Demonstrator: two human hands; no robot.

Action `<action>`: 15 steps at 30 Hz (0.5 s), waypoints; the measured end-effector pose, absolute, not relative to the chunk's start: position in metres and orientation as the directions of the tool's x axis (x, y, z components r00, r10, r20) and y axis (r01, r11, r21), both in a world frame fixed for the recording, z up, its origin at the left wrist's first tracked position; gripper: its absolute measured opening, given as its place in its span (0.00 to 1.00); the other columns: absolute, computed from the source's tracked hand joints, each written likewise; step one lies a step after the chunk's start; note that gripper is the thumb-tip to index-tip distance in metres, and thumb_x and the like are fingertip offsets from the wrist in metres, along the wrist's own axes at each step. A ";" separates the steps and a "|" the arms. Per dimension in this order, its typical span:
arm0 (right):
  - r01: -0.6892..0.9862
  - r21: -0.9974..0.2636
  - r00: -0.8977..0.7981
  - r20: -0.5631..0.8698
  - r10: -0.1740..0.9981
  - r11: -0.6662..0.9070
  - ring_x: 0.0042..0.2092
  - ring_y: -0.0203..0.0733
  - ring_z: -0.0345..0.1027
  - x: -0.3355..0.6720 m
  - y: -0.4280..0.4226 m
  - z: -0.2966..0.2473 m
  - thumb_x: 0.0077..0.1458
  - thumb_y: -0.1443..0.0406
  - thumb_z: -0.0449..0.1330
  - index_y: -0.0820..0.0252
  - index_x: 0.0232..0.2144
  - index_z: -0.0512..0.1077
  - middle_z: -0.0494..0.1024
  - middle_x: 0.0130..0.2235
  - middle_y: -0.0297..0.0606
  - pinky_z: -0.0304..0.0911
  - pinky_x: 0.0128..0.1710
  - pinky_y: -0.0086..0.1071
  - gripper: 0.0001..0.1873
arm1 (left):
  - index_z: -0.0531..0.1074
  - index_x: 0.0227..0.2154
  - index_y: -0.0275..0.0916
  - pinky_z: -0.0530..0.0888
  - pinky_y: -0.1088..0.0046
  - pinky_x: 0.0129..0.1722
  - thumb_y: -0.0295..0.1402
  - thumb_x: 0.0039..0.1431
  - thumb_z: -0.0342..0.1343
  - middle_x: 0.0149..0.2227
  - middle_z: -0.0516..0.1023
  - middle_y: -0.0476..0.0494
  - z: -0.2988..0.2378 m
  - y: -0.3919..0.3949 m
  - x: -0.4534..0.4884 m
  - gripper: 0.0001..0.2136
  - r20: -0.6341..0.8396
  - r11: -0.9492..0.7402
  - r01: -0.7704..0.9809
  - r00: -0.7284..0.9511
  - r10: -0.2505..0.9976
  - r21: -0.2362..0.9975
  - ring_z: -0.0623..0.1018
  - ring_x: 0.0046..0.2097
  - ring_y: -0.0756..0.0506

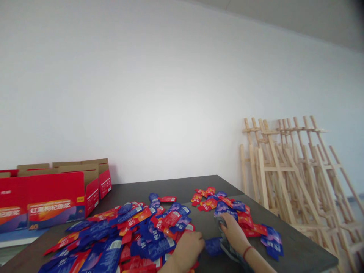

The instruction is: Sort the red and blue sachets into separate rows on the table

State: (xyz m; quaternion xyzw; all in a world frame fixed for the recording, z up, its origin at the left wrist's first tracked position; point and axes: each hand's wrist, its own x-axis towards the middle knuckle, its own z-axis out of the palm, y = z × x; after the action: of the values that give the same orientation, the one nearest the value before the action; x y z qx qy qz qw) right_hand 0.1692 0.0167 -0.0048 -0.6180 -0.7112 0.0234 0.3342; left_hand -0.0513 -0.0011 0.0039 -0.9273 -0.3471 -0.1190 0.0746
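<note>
Blurred blue sachet (212,247), crumpled grey cloth (225,243) — right grip (232,229) clamped on cloth (left grip (190,248): closure unclear).

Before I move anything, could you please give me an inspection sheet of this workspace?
Surface: dark tabletop, partly covered by packets.
Things handled: larger pile of red and blue packets to the left, smaller pile to the right; one blue packet between the hands, whether held I cannot tell.
Clutter: open-topped red cartons at the far left.
Hands: left hand at the larger pile's right edge, grip unclear; right hand holds a grey cloth.
Cables: nothing seen.
Surroundings: pale wall behind; wooden easel-like frames to the right.
</note>
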 end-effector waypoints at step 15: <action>0.947 -0.240 -0.120 0.358 0.926 0.215 0.46 0.48 0.63 0.171 0.002 -0.028 0.47 0.73 0.51 0.57 0.38 0.73 0.73 0.42 0.42 0.57 0.45 0.37 0.18 | 0.74 0.28 0.36 0.69 0.74 0.30 0.23 0.57 0.51 0.31 0.77 0.42 -0.020 0.006 -0.053 0.07 0.201 -0.738 0.661 0.748 0.633 -0.136 0.77 0.34 0.45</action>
State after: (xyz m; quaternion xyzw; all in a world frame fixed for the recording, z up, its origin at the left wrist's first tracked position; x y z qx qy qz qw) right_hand 0.1707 0.0024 -0.0276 -0.6260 -0.7479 -0.0234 0.2196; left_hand -0.0528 0.0064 -0.0203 -0.9295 -0.3480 -0.0709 0.0996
